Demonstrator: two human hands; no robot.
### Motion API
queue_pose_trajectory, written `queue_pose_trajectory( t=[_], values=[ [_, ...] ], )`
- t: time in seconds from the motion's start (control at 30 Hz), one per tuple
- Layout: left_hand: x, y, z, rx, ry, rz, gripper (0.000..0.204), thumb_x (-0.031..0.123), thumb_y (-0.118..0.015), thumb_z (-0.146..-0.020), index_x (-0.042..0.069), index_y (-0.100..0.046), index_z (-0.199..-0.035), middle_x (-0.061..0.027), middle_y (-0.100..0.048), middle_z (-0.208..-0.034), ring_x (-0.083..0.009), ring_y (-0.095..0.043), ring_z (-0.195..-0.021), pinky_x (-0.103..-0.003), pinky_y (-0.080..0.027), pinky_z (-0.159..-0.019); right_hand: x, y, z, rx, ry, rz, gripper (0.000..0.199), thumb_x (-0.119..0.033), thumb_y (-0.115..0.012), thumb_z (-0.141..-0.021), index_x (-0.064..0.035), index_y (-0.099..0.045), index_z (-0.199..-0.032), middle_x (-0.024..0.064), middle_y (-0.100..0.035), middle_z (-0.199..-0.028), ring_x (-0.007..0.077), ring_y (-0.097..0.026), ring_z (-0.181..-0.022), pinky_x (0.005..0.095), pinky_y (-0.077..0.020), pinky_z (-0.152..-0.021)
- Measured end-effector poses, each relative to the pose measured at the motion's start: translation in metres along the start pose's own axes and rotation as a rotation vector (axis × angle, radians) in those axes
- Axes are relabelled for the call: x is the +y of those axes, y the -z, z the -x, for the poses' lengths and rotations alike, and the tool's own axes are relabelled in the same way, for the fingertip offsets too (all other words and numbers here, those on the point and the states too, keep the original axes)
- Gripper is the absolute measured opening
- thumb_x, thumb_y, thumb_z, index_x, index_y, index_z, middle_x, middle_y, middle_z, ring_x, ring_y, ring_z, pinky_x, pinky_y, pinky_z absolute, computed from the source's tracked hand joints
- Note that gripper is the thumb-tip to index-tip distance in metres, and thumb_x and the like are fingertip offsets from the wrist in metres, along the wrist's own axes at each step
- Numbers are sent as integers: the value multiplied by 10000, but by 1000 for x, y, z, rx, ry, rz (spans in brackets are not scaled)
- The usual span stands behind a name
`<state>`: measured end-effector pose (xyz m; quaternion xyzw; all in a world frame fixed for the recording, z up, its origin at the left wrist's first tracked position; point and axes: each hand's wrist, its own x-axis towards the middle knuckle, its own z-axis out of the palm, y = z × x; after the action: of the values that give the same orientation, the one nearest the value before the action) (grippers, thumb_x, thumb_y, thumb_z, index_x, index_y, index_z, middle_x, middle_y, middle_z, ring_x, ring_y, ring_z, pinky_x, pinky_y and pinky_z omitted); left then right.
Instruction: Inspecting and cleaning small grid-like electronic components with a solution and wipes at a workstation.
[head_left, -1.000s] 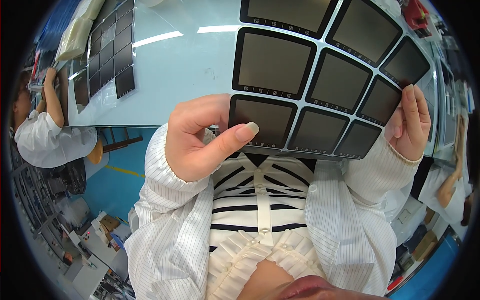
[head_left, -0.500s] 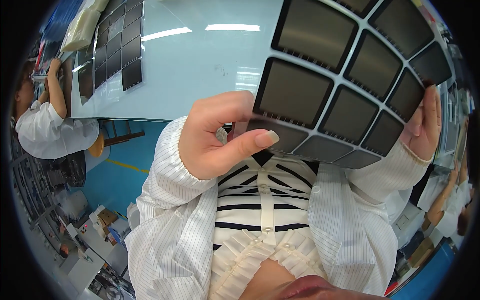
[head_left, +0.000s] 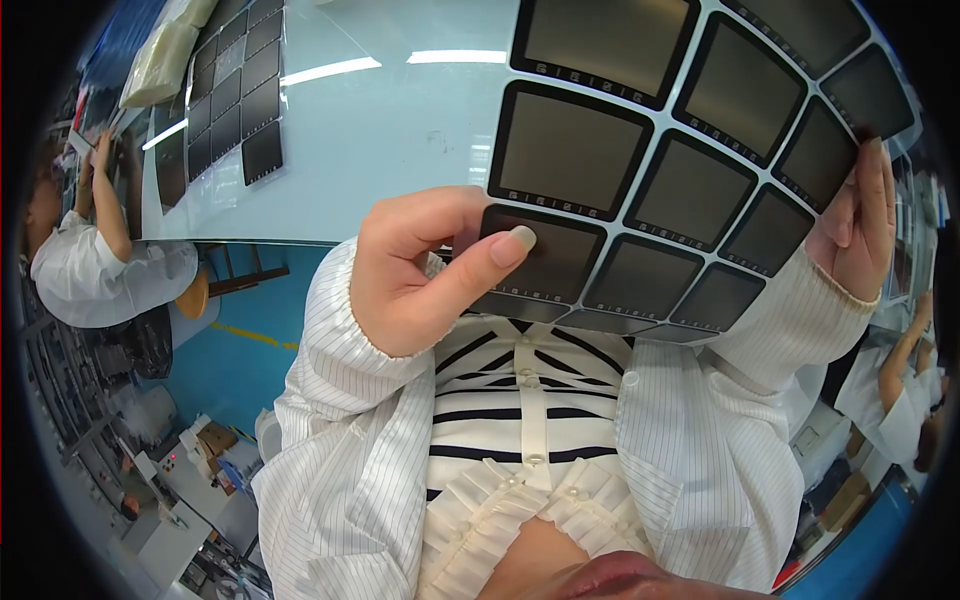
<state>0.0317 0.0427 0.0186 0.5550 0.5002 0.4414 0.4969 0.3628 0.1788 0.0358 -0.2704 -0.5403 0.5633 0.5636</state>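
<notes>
A large clear sheet [head_left: 650,125] printed with a grid of dark, black-bordered rounded panels is raised and tilted in front of my chest. My left hand [head_left: 425,270] pinches its left edge near the lower corner, thumb on the face toward me and the other fingers mostly behind it. At the sheet's right edge my right hand [head_left: 855,225] holds on, its fingers partly hidden by the sheet. The lower part of the sheet bends away, and its top runs out of view.
A pale glass-topped table [head_left: 390,140] lies beyond. More panelled sheets [head_left: 235,95] rest on its left side beside a stack of yellowish film packs [head_left: 165,60]. A co-worker [head_left: 110,240] sits at the far left; another [head_left: 895,380] is at the right. A wooden stool [head_left: 195,295] stands left.
The sheet has shifted slightly left and tilted, so more of its lower panels face me. My left thumb now rests over a lower-left panel. Both hands keep hold.
</notes>
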Motion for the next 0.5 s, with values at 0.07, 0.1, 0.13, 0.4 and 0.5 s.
queue_pose_trajectory(
  t=[0.07, 0.1, 0.13, 0.4, 0.5],
  values=[
    [1, -1, 0, 29, -28, 41, 178, 139, -655, -903, -27, -669, -841, -27, -605, -658, -80, -490, -583, -231, -378, -544, 1, -3, -3, -26, 34, -1, 296, -101, -493, -1000, 15, -597, -1253, 133, -694, -1112, 22, -447, -445, 101, -386, -484],
    [1, -1, 1, 43, -23, 64, 177, 139, -655, -903, -29, -672, -850, -29, -622, -675, -81, -503, -595, -227, -388, -555, 2, -4, -5, -36, 54, -1, 297, -96, -492, -1000, 15, -595, -1255, 139, -691, -1120, 23, -450, -448, 102, -381, -475],
    [1, -1, 1, 56, -31, 67, 176, 136, -653, -904, -31, -671, -851, -31, -630, -688, -81, -512, -606, -224, -394, -563, 3, -5, -7, -67, 70, 1, 298, -93, -492, -999, 16, -594, -1257, 143, -689, -1125, 24, -453, -449, 105, -378, -470],
    [-3, 7, 5, 127, -29, 175, 157, 100, -634, -910, -54, -657, -885, -28, -642, -721, -59, -514, -626, -201, -390, -575, 5, -4, -10, -14, -26, -15, 333, -108, -411, -1030, 15, -535, -1314, 119, -665, -1183, 8, -397, -449, 93, -345, -464],
    [-3, 8, 8, 166, -26, 186, 154, 93, -623, -914, -57, -659, -906, -39, -657, -761, -51, -532, -637, -185, -400, -590, 4, -2, -9, -46, -52, -62, 335, -111, -405, -1033, 13, -530, -1318, 130, -654, -1206, 4, -409, -453, 93, -344, -460]
  ],
)
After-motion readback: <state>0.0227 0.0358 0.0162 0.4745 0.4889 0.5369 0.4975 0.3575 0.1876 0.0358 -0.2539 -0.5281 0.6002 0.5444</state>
